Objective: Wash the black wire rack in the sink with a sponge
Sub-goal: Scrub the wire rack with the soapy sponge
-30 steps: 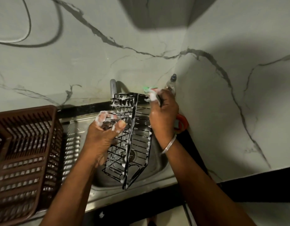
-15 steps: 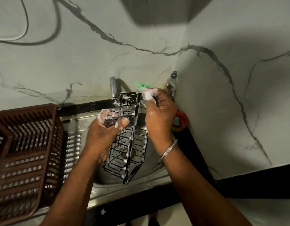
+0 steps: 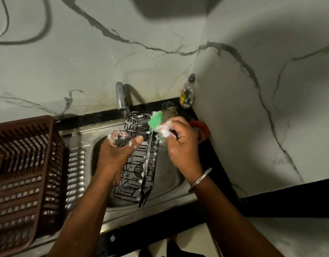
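Two soapy hands work over the sink [image 3: 97, 145]. The left hand [image 3: 115, 153] grips the black wire rack [image 3: 137, 164] from its left side, fingers [image 3: 114, 135] curled through the wires near the top and the thumb pressed across the front. The rack stands on edge in the basin, its far end up by the tap [image 3: 120, 95] and its near end down toward the front rim. The right hand [image 3: 180, 143] has its foamy fingers clamped on a green sponge [image 3: 156, 120], which touches the rack's upper right edge.

Left of the left hand's fingers, a brown plastic basket [image 3: 21, 173] sits on the draining board, close to that forearm. Beyond the right hand's fingers a small clear bottle [image 3: 187, 93] stands in the corner of the dark surface [image 3: 211, 160]; just right of them lies a red round thing [image 3: 201, 127], partly hidden. The marble wall [image 3: 252, 108] closes in hard on the right. The basin below the rack lies open down to the drain.
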